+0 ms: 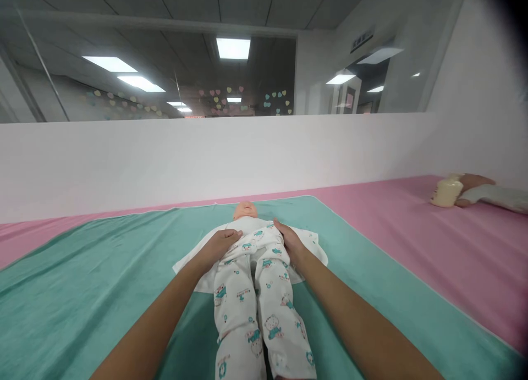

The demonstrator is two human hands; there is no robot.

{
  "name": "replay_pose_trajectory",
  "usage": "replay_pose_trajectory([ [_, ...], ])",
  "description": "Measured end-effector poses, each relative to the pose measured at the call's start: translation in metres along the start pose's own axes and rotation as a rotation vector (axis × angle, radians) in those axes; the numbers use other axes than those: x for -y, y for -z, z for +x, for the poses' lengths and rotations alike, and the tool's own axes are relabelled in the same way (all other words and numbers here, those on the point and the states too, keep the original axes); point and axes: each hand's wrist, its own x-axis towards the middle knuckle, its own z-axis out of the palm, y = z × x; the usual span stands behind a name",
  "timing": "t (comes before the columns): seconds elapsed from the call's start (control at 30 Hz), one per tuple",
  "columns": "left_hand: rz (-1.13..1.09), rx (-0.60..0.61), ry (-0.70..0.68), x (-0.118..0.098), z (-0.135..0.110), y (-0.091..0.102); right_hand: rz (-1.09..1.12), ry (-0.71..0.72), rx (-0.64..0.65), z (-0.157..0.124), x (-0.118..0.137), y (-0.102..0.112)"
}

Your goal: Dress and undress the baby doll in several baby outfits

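Observation:
A baby doll (245, 209) lies on its back on a green cloth (136, 275), its head toward the wall. It wears a white top (206, 240) spread out at both sides, and white printed trousers (237, 297) whose legs stretch toward me. At the left side of the waistband, my left hand (221, 245) has its fingers closed on the trousers' edge. My right hand (290, 241) lies along the right side of the waist, thumb on top of the trousers, its other fingers mostly hidden behind the fabric.
A pink sheet (391, 215) lies under the green cloth. On the right stand a cream bottle (447, 192) and, beside it, another doll-like figure in white (495, 196), partly cut off. A white wall (206, 160) with a glass window above it rises behind.

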Motion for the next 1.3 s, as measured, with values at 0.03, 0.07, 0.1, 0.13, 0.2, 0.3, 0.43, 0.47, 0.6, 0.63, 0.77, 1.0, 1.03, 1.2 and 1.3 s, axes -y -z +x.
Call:
replay_pose_trajectory([
  [0.03,0.012,0.025,0.011,0.0,0.0,0.002,0.003,-0.022,-0.012,0.002,-0.002,0.001],
  [0.07,0.027,0.053,0.015,0.0,0.0,0.004,0.011,-0.043,-0.012,0.003,-0.002,0.002],
  [0.1,0.04,0.077,0.018,0.0,0.001,0.006,0.021,-0.06,-0.004,0.004,-0.002,0.002],
  [0.13,0.044,0.088,0.021,0.001,0.002,0.006,0.029,-0.068,0.003,0.004,-0.002,0.002],
  [0.2,0.016,0.041,0.03,0.005,0.005,0.005,0.027,-0.051,0.011,0.003,0.001,0.001],
  [0.3,-0.067,-0.152,0.028,0.016,0.013,0.0,-0.026,0.075,-0.031,0.002,0.004,0.002],
  [0.43,-0.104,-0.34,0.051,0.027,0.019,-0.007,-0.135,0.139,-0.09,0.006,-0.002,0.008],
  [0.47,-0.106,-0.358,0.071,0.029,0.019,-0.008,-0.165,0.128,-0.109,0.009,-0.005,0.009],
  [0.6,-0.106,-0.334,0.128,0.036,0.02,-0.007,-0.306,0.105,-0.244,0.018,-0.019,0.011],
  [0.63,-0.097,-0.307,0.135,0.039,0.02,-0.005,-0.341,0.095,-0.272,0.019,-0.021,0.011],
  [0.77,0.005,-0.165,0.137,0.053,0.016,0.005,-0.438,0.057,-0.27,0.016,-0.022,0.009],
  [1.0,0.233,-0.073,0.094,0.06,-0.001,0.014,-0.49,-0.011,-0.107,-0.004,-0.007,0.015],
  [1.03,0.238,-0.09,0.097,0.061,-0.002,0.014,-0.492,-0.032,-0.084,-0.005,-0.005,0.016],
  [1.2,0.167,-0.159,0.111,0.067,-0.002,0.011,-0.472,-0.136,0.035,-0.005,-0.006,0.017],
  [1.3,0.063,-0.213,0.146,0.071,-0.001,0.006,-0.367,-0.196,0.129,-0.002,-0.01,0.018],
])
